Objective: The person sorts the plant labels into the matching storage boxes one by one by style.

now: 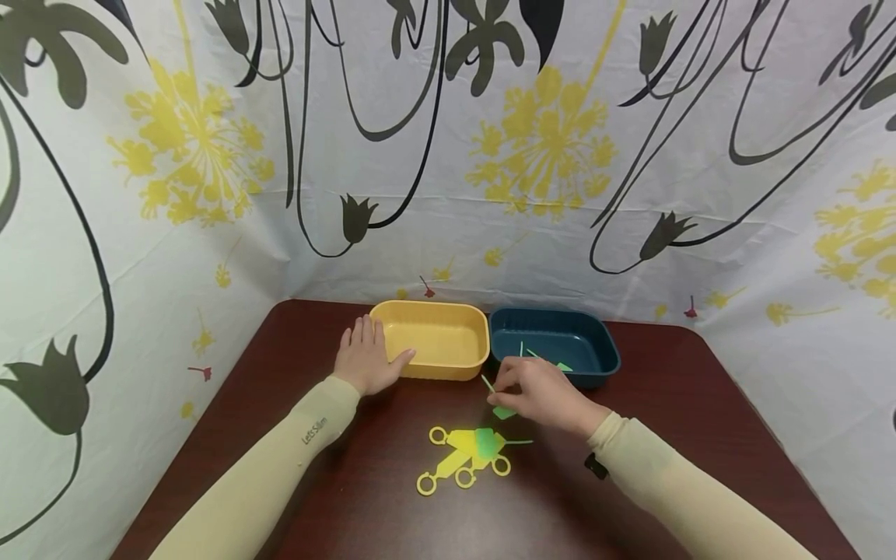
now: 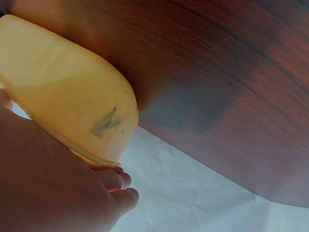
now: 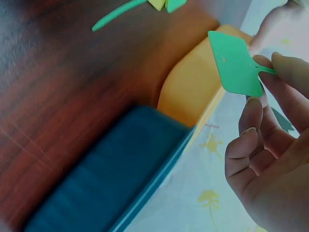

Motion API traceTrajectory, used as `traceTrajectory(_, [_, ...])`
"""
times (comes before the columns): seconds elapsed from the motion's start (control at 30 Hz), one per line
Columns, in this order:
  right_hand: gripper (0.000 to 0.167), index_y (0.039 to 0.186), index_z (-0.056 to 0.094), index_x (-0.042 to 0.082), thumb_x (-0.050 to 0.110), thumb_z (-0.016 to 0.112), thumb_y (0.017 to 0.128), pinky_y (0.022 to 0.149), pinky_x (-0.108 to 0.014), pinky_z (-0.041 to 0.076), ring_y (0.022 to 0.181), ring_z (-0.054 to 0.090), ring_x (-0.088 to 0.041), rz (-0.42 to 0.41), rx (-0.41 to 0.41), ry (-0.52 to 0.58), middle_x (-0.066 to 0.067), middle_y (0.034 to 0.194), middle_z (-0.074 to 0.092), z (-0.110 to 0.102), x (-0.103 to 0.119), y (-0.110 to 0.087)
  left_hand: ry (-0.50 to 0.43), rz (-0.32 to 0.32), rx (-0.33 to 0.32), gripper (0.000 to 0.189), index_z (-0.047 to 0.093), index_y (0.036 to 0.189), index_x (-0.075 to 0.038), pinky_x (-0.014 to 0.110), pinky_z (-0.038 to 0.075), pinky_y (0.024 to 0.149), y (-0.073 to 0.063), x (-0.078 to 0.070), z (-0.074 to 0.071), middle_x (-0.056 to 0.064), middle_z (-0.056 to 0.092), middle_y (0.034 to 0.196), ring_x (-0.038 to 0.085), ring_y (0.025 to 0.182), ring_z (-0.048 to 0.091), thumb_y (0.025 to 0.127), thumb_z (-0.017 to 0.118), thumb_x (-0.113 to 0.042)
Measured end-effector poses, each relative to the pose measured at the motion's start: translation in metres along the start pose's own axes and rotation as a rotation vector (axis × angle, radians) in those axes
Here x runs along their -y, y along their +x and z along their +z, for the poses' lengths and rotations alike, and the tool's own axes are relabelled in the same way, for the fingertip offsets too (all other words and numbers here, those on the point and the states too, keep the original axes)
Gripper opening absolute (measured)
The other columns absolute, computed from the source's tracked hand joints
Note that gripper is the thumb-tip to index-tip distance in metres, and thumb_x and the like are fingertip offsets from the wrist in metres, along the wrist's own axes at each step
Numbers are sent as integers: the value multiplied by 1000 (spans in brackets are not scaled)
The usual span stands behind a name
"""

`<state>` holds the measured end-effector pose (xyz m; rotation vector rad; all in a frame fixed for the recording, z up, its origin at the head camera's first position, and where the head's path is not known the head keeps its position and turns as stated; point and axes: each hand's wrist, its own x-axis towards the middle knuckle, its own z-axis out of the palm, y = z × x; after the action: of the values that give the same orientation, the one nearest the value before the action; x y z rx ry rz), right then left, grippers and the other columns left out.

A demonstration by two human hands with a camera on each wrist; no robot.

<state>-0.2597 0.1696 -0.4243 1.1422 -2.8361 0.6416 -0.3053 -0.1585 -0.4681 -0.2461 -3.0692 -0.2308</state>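
My left hand (image 1: pixel 365 359) rests on the left rim of the yellow bin (image 1: pixel 448 342), fingers extended; the left wrist view shows its fingertips at the rim. In front of the blue bin (image 1: pixel 588 350), my right hand (image 1: pixel 542 393) pinches a green plastic tag (image 3: pixel 236 63) by its thin stem, close to the flat part. Nearer me on the table lies a small pile of yellow ring-ended tags (image 1: pixel 449 464), with another green tag (image 1: pixel 485 443) on top, its stem pointing right. Green tags (image 1: pixel 563 366) also lie inside the blue bin, partly hidden behind my right hand.
Both bins stand side by side at the back of the dark wooden table (image 1: pixel 350 498). A white patterned cloth (image 1: pixel 420 171) hangs right behind them and along both sides. A small black device (image 1: pixel 596 466) shows at the right sleeve.
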Motion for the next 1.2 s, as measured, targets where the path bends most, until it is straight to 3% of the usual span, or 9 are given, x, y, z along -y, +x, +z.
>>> traceTrajectory(0.47, [6,87,79,34,32,76,92,58,-26,49,70,55,-2,43,-143,19,20,85,59,-21,-16,8,-15,-2,4,103,20,156,9,56,12,119,1,2,2,30,14,162,44,150,14,96,31,-74])
traceTrajectory(0.83, [11,92,82,23,31,75,93,56,-29,49,68,57,-8,98,-196,52,13,89,62,-33,-30,15,1,-11,8,103,20,156,8,56,12,119,2,2,3,30,15,162,43,150,14,96,30,-75])
traceTrajectory(1.2, [13,95,82,22,33,76,92,57,-34,49,70,57,-11,184,-232,48,10,90,62,-40,-44,19,4,-7,9,103,20,156,8,56,13,119,1,0,1,29,15,162,43,150,14,96,29,-75])
